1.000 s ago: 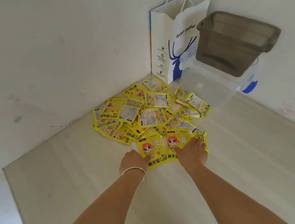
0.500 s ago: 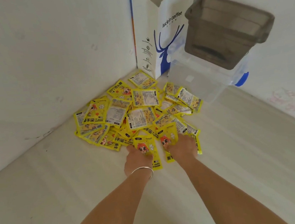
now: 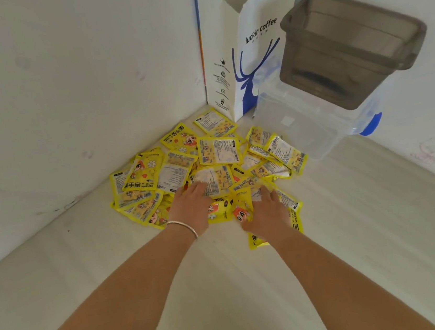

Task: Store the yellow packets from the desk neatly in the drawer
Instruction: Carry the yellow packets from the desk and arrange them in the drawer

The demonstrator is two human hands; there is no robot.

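Where the pale wooden counter [image 3: 356,230] met the corner of two white walls, a loose pile of yellow packets [image 3: 205,166] lay scattered, overlapping one another and some face up, some face down. Their long axes pointed every way: several near the wall ran slantwise toward the corner, one printed-side packet [image 3: 218,149] lay nearly square to the view, and a packet [image 3: 295,217] at the near right edge ran lengthwise toward the person.

The left hand [image 3: 191,206], a silver bangle [image 3: 184,225] on its wrist, rested palm down on the near side of the pile, fingers spread flat over a packet; its grip was apart, clamped on nothing that could be seen. The right hand [image 3: 267,212] lay just beside it, also palm down with fingers splayed over packets, pressing rather than pinching.

Behind the pile stood an upright white paper bag [image 3: 242,60] with a blue deer emblem, touching the corner. Just right of it sat a clear plastic box [image 3: 310,126] with a blue latch, and a smoky grey bin [image 3: 347,47] rested on top. No drawer appeared in view.
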